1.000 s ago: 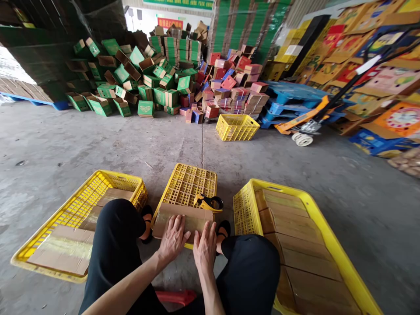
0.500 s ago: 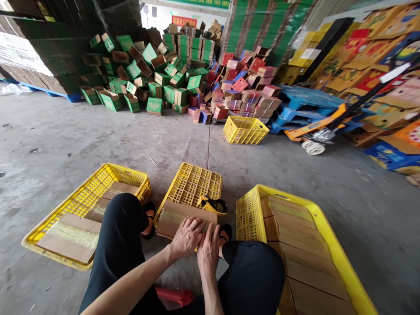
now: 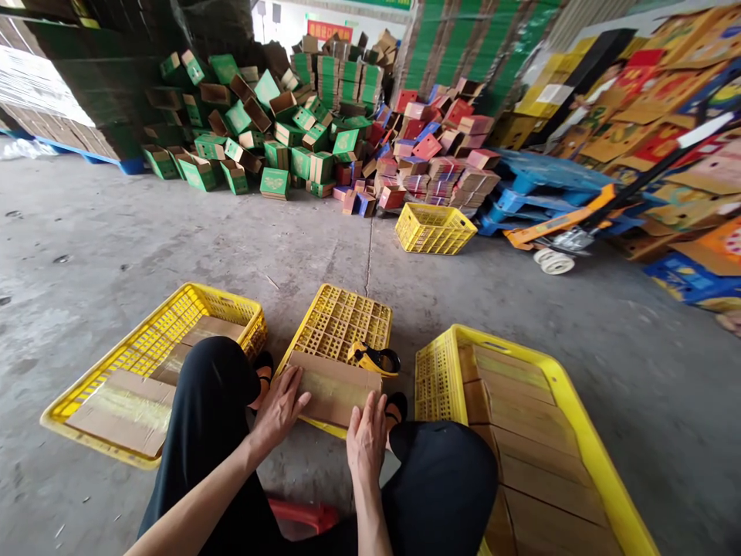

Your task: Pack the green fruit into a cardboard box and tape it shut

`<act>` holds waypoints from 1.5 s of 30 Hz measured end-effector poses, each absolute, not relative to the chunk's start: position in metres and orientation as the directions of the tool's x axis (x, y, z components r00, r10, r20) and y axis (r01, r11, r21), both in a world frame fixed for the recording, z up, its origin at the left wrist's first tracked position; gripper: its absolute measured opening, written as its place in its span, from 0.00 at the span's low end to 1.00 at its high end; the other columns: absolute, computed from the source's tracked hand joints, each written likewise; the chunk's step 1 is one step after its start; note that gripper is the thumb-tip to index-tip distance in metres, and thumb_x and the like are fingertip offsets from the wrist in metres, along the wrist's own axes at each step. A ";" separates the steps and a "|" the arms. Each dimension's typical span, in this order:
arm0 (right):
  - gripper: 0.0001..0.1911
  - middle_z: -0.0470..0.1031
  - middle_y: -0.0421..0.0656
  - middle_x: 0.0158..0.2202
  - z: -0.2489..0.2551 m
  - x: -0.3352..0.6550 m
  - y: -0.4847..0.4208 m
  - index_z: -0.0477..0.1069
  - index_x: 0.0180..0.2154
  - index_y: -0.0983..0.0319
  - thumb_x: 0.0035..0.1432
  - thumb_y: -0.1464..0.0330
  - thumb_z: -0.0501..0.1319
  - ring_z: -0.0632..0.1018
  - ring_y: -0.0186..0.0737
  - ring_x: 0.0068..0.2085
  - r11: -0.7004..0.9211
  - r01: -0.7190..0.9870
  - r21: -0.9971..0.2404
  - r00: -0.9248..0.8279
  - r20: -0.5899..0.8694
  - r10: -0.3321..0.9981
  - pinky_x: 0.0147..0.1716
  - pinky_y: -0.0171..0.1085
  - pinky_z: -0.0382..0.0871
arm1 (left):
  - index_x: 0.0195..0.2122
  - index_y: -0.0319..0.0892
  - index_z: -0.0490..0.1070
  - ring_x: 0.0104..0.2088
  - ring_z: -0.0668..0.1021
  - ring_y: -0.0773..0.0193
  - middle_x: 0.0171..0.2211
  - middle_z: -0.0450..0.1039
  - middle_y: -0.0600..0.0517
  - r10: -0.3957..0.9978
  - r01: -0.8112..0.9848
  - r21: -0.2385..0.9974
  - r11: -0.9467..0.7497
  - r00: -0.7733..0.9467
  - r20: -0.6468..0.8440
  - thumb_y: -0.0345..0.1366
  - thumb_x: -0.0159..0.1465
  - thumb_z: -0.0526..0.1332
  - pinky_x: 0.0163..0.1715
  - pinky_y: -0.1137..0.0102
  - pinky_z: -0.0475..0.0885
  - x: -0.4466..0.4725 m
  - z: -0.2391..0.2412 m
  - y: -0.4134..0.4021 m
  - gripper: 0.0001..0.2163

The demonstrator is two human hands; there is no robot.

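Observation:
A flat brown cardboard box (image 3: pixel 336 386) with a strip of clear tape along it lies on an upturned yellow crate (image 3: pixel 347 313) between my knees. My left hand (image 3: pixel 279 409) rests at the box's left end, fingers stretched and thumb apart. At its right end, my right hand (image 3: pixel 367 436) touches the near edge with straight fingers. Just beyond the box, a yellow and black tape dispenser (image 3: pixel 375 359) lies on the crate. To the left, a yellow crate (image 3: pixel 101 457) holds several taped boxes; a bigger yellow crate (image 3: pixel 599 455) on the right is lined with more.
Ahead on the concrete floor stands another yellow crate (image 3: pixel 435 230). Behind it are heaps of green boxes (image 3: pixel 275 183) and red boxes (image 3: pixel 427 147). Blue pallets (image 3: pixel 538 174) and an orange pallet jack (image 3: pixel 567 224) stand at the right. Something red (image 3: pixel 304 513) sits beneath me.
My left hand has moved left along the box, away from my right hand, uncovering the box's middle. My right hand stays near the right end.

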State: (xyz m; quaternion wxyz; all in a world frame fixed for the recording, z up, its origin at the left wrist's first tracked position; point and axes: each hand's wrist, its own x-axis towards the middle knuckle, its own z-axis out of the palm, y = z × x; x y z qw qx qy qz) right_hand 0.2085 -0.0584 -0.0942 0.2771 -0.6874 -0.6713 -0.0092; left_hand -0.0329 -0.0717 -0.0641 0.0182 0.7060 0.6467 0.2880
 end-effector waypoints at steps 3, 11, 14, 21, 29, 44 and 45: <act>0.38 0.59 0.68 0.73 -0.091 0.208 -0.059 0.61 0.73 0.72 0.79 0.52 0.39 0.68 0.68 0.70 0.045 0.927 -0.372 0.099 0.359 0.928 0.63 0.61 0.68 | 0.80 0.40 0.45 0.74 0.64 0.46 0.74 0.60 0.36 0.924 0.920 0.368 -0.132 -0.020 0.383 0.51 0.80 0.47 0.70 0.53 0.66 -0.031 -0.071 -0.077 0.33; 0.34 0.65 0.64 0.71 -0.076 0.186 -0.058 0.66 0.70 0.72 0.80 0.56 0.41 0.65 0.64 0.73 0.123 0.944 -0.305 -0.014 0.337 0.942 0.69 0.63 0.60 | 0.79 0.47 0.50 0.77 0.58 0.43 0.77 0.53 0.39 0.935 0.944 0.318 -0.085 -0.034 0.353 0.46 0.80 0.47 0.69 0.47 0.64 -0.025 -0.079 -0.081 0.28; 0.31 0.66 0.62 0.71 -0.072 0.167 -0.057 0.66 0.71 0.70 0.80 0.58 0.43 0.67 0.61 0.72 0.207 0.937 -0.283 -0.103 0.344 0.933 0.68 0.61 0.62 | 0.77 0.49 0.56 0.77 0.58 0.45 0.77 0.55 0.41 0.939 0.938 0.337 -0.076 -0.046 0.340 0.45 0.80 0.48 0.69 0.46 0.63 -0.024 -0.079 -0.080 0.26; 0.28 0.69 0.55 0.70 -0.058 0.115 -0.059 0.65 0.72 0.66 0.76 0.71 0.46 0.66 0.57 0.73 0.361 0.869 -0.339 -0.255 0.319 0.913 0.70 0.59 0.62 | 0.75 0.47 0.63 0.77 0.56 0.47 0.78 0.54 0.43 0.959 0.878 0.474 -0.071 -0.071 0.275 0.45 0.80 0.46 0.71 0.45 0.60 -0.023 -0.078 -0.080 0.25; 0.29 0.67 0.50 0.72 -0.050 0.140 -0.069 0.63 0.73 0.60 0.76 0.70 0.48 0.65 0.53 0.74 0.364 0.876 -0.316 -0.287 0.266 0.920 0.70 0.58 0.60 | 0.77 0.48 0.57 0.77 0.55 0.42 0.79 0.48 0.40 0.953 0.898 0.427 -0.107 -0.030 0.302 0.49 0.80 0.48 0.69 0.43 0.62 -0.026 -0.086 -0.084 0.27; 0.32 0.78 0.61 0.58 -0.063 0.223 -0.043 0.77 0.60 0.68 0.81 0.57 0.42 0.79 0.52 0.59 0.139 0.907 -0.399 0.079 0.483 0.872 0.59 0.49 0.75 | 0.76 0.38 0.58 0.76 0.55 0.34 0.78 0.46 0.31 0.903 0.942 0.313 -0.117 -0.031 0.429 0.56 0.78 0.49 0.70 0.38 0.59 -0.014 -0.085 -0.082 0.34; 0.32 0.79 0.61 0.58 -0.064 0.225 -0.042 0.77 0.59 0.68 0.81 0.58 0.41 0.80 0.52 0.59 0.133 0.902 -0.410 0.094 0.488 0.868 0.58 0.49 0.76 | 0.76 0.38 0.58 0.77 0.55 0.34 0.78 0.46 0.31 0.901 0.942 0.313 -0.124 -0.024 0.433 0.56 0.78 0.49 0.70 0.39 0.60 -0.014 -0.085 -0.082 0.34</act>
